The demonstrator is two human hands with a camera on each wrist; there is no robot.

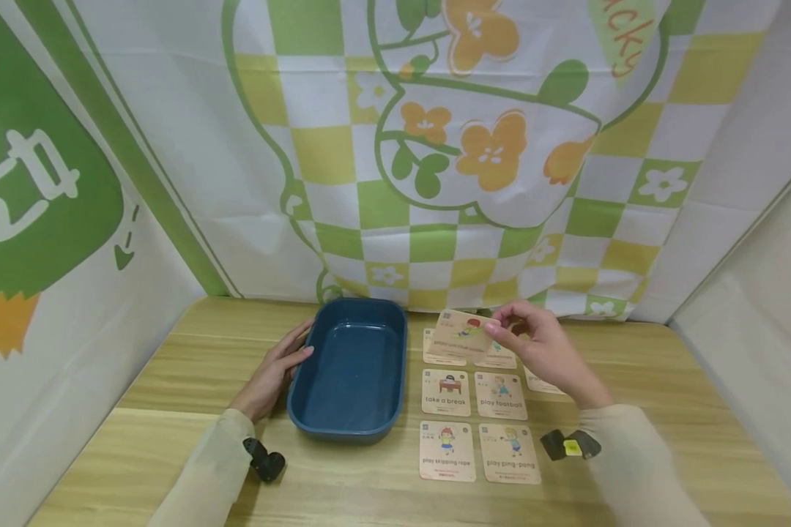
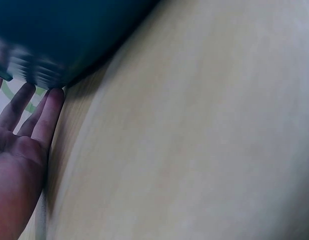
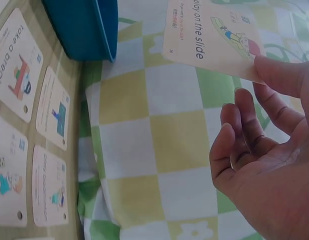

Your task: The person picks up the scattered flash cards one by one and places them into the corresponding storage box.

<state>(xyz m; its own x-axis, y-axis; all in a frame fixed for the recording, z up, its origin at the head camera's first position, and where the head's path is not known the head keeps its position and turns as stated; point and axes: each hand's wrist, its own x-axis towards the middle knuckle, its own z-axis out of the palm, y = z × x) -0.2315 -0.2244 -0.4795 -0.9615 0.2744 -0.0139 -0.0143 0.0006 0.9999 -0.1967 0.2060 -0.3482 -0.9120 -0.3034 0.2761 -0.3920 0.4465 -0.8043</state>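
Observation:
My right hand point(image 1: 537, 344) pinches a card point(image 1: 458, 333) by its corner between thumb and forefinger, with the other fingers curled loosely behind. In the right wrist view the held card point(image 3: 214, 37) reads "play on the slide" beside a small picture. It hangs above the back row of cards and partly covers them. On the left, my left hand point(image 1: 273, 369) rests against the side of a dark blue plastic tray point(image 1: 346, 433), its thumb at the rim. The left wrist view shows fairly straight fingers point(image 2: 47, 117) touching the tray's ribbed outer wall.
Several cards lie in rows right of the tray, including "take a break" point(image 1: 445, 393), "play football" point(image 1: 501, 396), "play skipping rope" point(image 1: 447, 451) and "play ping-pong" point(image 1: 510, 454). Another card point(image 1: 543, 384) is partly hidden under my right hand. A patterned cloth point(image 1: 435, 241) hangs behind the wooden table point(image 1: 158, 380).

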